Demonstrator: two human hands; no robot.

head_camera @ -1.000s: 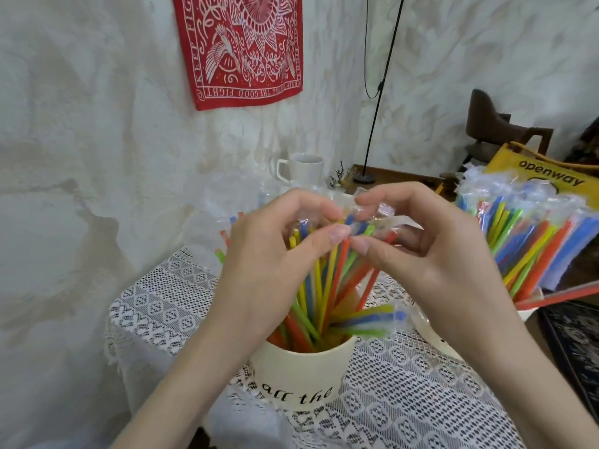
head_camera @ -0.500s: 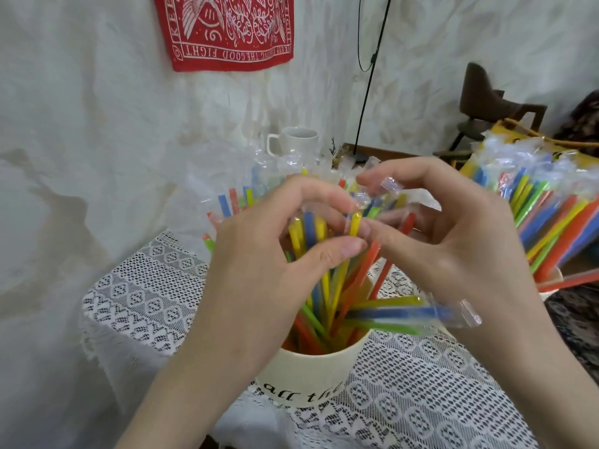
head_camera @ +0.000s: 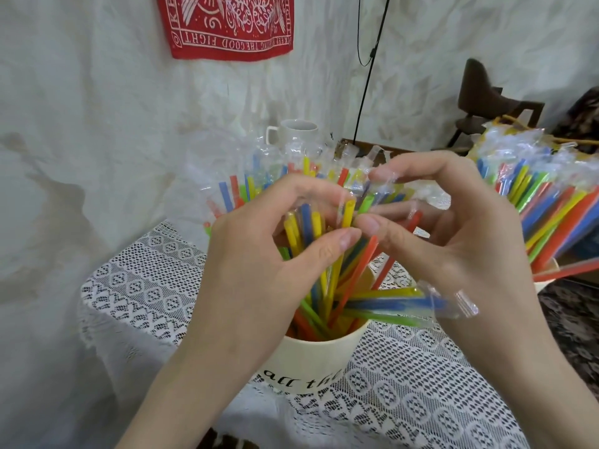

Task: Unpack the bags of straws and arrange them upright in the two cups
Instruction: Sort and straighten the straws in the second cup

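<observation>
Now both hands work the straw tops above the cup.

Left hand (head_camera: pixel 259 254) and right hand (head_camera: pixel 453 247) pinch a yellow straw (head_camera: pixel 347 215) over the cup (head_camera: pixel 311 358) on the worktop (head_camera: pixel 139 286); since a second ago its tip has emerged from the wrapper, so one more is nearly unpacked. Second cup, far right, is cut off; a few wrapped straws (head_camera: pixel 405 303) lie sideways.

Glossy plastic straws (head_camera: pixel 348 277); matt ceramic cup (head_camera: pixel 311 364); lace tablecloth (head_camera: pixel 146 286).
</observation>
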